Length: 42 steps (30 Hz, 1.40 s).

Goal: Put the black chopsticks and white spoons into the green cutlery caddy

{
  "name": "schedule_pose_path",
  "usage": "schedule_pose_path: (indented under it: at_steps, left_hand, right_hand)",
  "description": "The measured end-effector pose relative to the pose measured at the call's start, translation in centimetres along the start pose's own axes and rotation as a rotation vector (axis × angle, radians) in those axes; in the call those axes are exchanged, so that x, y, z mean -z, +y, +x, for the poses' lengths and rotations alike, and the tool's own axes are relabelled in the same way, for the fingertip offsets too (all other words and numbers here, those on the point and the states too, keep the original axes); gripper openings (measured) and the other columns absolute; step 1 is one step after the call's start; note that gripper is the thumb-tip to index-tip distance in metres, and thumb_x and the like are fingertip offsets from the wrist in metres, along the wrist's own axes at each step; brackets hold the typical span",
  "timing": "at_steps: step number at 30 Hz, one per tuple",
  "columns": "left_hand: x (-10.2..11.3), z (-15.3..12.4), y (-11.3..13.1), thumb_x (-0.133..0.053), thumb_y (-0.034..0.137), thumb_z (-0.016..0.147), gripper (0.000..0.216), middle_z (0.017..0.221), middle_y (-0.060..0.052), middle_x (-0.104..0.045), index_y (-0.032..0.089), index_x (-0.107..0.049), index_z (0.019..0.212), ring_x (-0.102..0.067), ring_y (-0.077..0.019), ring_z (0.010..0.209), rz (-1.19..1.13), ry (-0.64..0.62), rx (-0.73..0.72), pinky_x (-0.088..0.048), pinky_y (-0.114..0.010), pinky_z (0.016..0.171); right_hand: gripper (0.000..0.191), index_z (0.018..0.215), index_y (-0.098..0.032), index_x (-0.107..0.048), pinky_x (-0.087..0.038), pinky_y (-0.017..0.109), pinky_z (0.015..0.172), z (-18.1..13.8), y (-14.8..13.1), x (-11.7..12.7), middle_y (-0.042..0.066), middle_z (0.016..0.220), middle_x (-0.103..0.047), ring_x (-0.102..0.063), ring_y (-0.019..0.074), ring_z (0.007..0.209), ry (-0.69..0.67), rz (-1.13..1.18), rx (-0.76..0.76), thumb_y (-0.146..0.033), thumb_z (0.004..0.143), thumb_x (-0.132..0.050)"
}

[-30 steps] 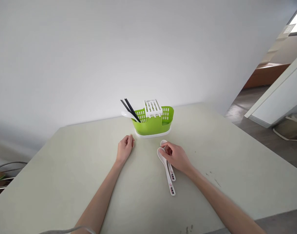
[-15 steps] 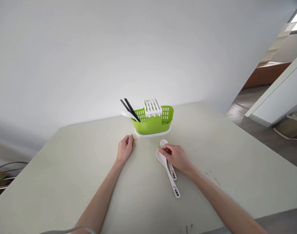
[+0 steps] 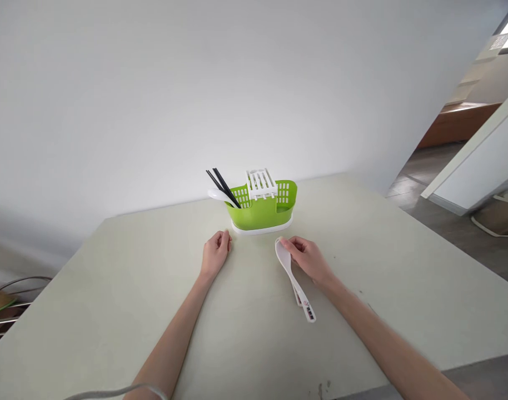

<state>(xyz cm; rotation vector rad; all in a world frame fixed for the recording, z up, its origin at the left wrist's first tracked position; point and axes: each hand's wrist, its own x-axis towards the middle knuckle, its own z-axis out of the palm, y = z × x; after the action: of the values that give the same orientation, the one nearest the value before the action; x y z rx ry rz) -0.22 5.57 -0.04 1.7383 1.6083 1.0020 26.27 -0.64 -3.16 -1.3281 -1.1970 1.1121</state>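
Observation:
A green slotted cutlery holder (image 3: 262, 214) on a white base stands at the back of the pale table (image 3: 112, 311), with black chopsticks (image 3: 220, 186) and a white spoon (image 3: 217, 195) leaning out of its left side. In front of it my right hand (image 3: 308, 258) pinches the bowl end of a white spoon (image 3: 289, 266), whose handle points toward me. A second white spoon lies mostly hidden beneath it. My left hand (image 3: 215, 254) rests on the table with fingers curled, holding nothing, just left of the holder's base.
A white wall rises right behind the table. At the right, a doorway opens onto a wood floor with a white panel (image 3: 471, 161). A metal rack with wires (image 3: 4, 305) sits low at the left.
My right hand has drawn one spoon over the other and shifted it right and toward the holder, its handle swinging right. The left hand has stayed put.

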Motion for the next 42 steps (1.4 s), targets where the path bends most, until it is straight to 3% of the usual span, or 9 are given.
schedule_pose_path:
  at_steps: [8,11,15,20,25,29,32,35,42]
  left_hand:
    - [-0.9,-1.5,0.8,-0.043,0.058,0.101,0.046,0.059,0.003,-0.053,0.022,-0.057,0.076,-0.044,-0.0144,0.056,0.052,-0.044,-0.062,-0.037,-0.028,0.060]
    - [-1.9,-2.4,2.5,-0.043,0.059,0.101,0.046,0.059,0.004,-0.052,0.021,-0.061,0.083,-0.043,-0.0142,0.055,0.043,-0.195,-0.142,-0.037,-0.028,0.059]
    - [-3.4,-3.3,6.6,-0.043,0.060,0.101,0.043,0.063,0.003,-0.061,0.022,-0.060,0.090,-0.050,-0.0137,0.057,-0.034,-0.416,-0.207,-0.041,-0.026,0.060]
    - [-5.3,-3.8,10.8,-0.056,0.063,0.094,0.044,0.075,-0.004,-0.074,0.020,-0.060,0.105,-0.054,-0.0143,0.053,-0.047,-0.598,-0.105,-0.038,-0.026,0.049]
    - [-5.6,-4.0,11.4,-0.062,0.051,0.092,0.035,0.074,0.000,-0.068,0.020,-0.059,0.107,-0.044,-0.0099,0.047,-0.113,-0.631,-0.008,-0.031,-0.023,0.043]
    - [-4.1,-4.6,11.7,-0.064,0.056,0.091,0.037,0.067,0.003,-0.061,0.020,-0.059,0.099,-0.035,-0.0060,0.040,-0.344,-0.704,0.126,-0.022,-0.022,0.037]
    - [-2.5,-4.8,11.9,-0.066,0.061,0.090,0.042,0.060,0.006,-0.054,0.019,-0.060,0.093,-0.030,-0.0041,0.036,-0.507,-0.572,0.130,-0.018,-0.021,0.034]
    - [-0.7,-4.0,11.9,-0.072,0.057,0.088,0.039,0.061,0.006,-0.053,0.019,-0.062,0.094,-0.024,-0.0017,0.035,-0.669,-0.338,0.055,-0.017,-0.020,0.033]
    - [3.9,-0.1,12.7,-0.078,0.037,0.090,0.024,0.087,0.003,-0.065,0.021,-0.064,0.100,-0.028,-0.0003,0.044,-1.000,0.181,-0.150,-0.026,-0.014,0.036]
  right_hand:
    - [0.059,0.063,-0.022,-0.053,-0.021,0.028,0.047,0.2,-1.0,0.3,-0.007,0.052,-0.036,-0.030,0.0091,0.048,0.103,0.241,-0.084,-0.074,0.074,-0.078]
    - [0.061,0.062,-0.023,-0.052,-0.021,0.027,0.045,0.1,-1.4,0.3,-0.008,0.052,-0.035,-0.031,0.0085,0.046,0.099,0.285,-0.085,-0.076,0.070,-0.080]
    - [0.062,0.063,-0.022,-0.052,-0.021,0.026,0.042,0.0,-1.6,0.3,-0.007,0.053,-0.039,-0.032,0.0077,0.045,0.083,0.325,-0.077,-0.077,0.068,-0.080]
    - [0.061,0.066,-0.022,-0.055,-0.023,0.026,0.042,0.2,-1.5,0.6,-0.008,0.053,-0.039,-0.032,0.0081,0.044,0.083,0.357,-0.060,-0.078,0.068,-0.080]
    - [0.060,0.067,-0.023,-0.055,-0.020,0.027,0.042,0.3,-1.6,0.9,-0.007,0.053,-0.041,-0.030,0.0085,0.045,0.027,0.383,-0.019,-0.078,0.070,-0.078]
    - [0.054,0.079,-0.022,-0.065,-0.020,0.027,0.044,0.6,-1.3,0.9,-0.006,0.061,-0.047,-0.032,0.0083,0.047,-0.003,0.489,-0.023,-0.074,0.074,-0.077]
    - [0.050,0.086,-0.020,-0.070,-0.021,0.028,0.043,1.1,-1.0,1.2,-0.004,0.069,-0.054,-0.031,0.0065,0.046,0.026,0.612,-0.067,-0.068,0.075,-0.079]
    - [0.042,0.085,-0.021,-0.068,-0.023,0.028,0.043,1.6,-0.7,1.6,-0.005,0.067,-0.053,-0.029,0.0056,0.044,0.025,0.683,-0.096,-0.060,0.074,-0.081]
    - [0.033,0.079,-0.022,-0.064,-0.025,0.029,0.043,1.9,-0.4,1.7,-0.005,0.065,-0.053,-0.028,0.0067,0.044,0.009,0.696,-0.100,-0.051,0.074,-0.078]
